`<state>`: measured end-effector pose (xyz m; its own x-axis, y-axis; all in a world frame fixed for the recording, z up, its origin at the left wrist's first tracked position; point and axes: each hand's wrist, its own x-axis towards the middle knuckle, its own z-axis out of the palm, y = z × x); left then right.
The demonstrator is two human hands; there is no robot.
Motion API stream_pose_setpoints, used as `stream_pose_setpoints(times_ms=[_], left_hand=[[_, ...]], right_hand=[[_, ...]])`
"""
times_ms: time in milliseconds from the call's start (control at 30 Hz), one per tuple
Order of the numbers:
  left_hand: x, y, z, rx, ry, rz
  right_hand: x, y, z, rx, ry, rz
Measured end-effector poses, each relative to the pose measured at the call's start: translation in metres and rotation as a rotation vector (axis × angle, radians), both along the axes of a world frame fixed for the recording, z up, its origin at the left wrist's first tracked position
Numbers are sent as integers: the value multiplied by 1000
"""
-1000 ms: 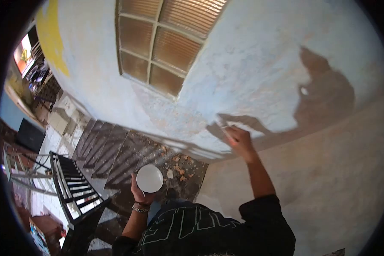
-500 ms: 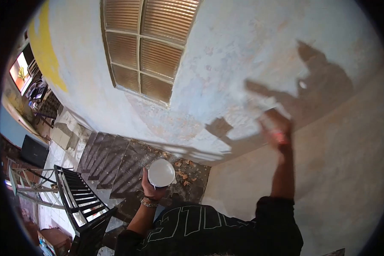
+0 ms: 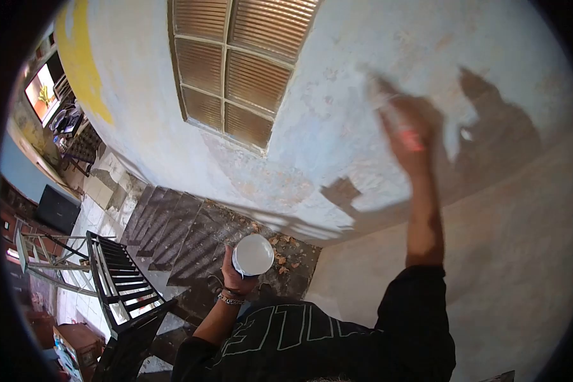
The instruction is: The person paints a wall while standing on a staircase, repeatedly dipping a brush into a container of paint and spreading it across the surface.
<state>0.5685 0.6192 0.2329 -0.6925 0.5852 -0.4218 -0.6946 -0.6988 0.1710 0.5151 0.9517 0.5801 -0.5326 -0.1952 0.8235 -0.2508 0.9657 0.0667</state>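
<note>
right hand (image 3: 414,130) has risen, gripping a blurred tool (image 3: 380,89) jutting beyond it, left hand (image 3: 235,272) clasping a white tub (image 3: 254,240).

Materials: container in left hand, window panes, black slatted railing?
Container: probably plastic; thin, smooth, white rim.
Window panes: likely glass; translucent, with fine parallel ribs.
Black slatted railing: wood or metal, can't tell which; dark finish, no grain visible.
</note>
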Motion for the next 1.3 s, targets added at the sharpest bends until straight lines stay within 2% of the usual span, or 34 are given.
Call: stream_pose_setpoints(times_ms=[33, 67, 100, 167, 233, 300, 367, 467, 600, 700, 800, 833, 867, 967, 1000, 1100, 1233, 1267, 1300], left_hand=[[-3, 0, 10, 9, 9, -15], [-7, 1, 18, 15, 16, -27], [-11, 4, 21, 21, 44, -24], [-17, 10, 27, 17, 83, -8], [-23, 14, 32, 21, 89, 3], [-35, 24, 24, 75, 46, 29], [-41, 31, 34, 77, 80, 6], [-45, 44, 36, 94, 122, -27], [-43, 66, 34, 63, 159, -64], [-42, 81, 32, 72, 187, -128], [-43, 93, 47, 46, 148, -216], [-46, 100, 45, 70, 260, -212], [-49, 108, 43, 90, 236, -212], [-59, 130, 74, 121, 203, -205], [-62, 137, 82, 123, 193, -197], [-73, 158, 89, 109, 211, -215], [-77, 178, 93, 130, 260, -260], [-77, 182, 93, 134, 251, -252], [-76, 185, 95, 134, 250, -259]], right_hand=[[13, -18, 40, 107, 56, -41], [25, -29, 58, 14, 32, -71], [38, -38, 60, -239, -44, -19], [64, -45, 32, -479, -229, 103], [80, -73, -14, -935, -523, 378], [80, -83, -73, -935, -732, 361], [79, -105, -86, -984, -945, 266], [76, -107, -105, -999, -843, 259], [64, -104, -120, -709, -812, 213], [68, -97, -122, -651, -843, 188], [81, -75, -104, -657, -691, 242], [84, -66, -94, -650, -621, 279], [91, -57, -75, -542, -740, 280], [98, -23, -59, -343, -816, 419], [103, -18, -49, -381, -914, 431], [110, -12, -18, -274, -963, 430], [118, 1, 6, -313, -962, 352], [118, 10, 1, -320, -855, 375], [117, 17, -7, -439, -792, 378]])
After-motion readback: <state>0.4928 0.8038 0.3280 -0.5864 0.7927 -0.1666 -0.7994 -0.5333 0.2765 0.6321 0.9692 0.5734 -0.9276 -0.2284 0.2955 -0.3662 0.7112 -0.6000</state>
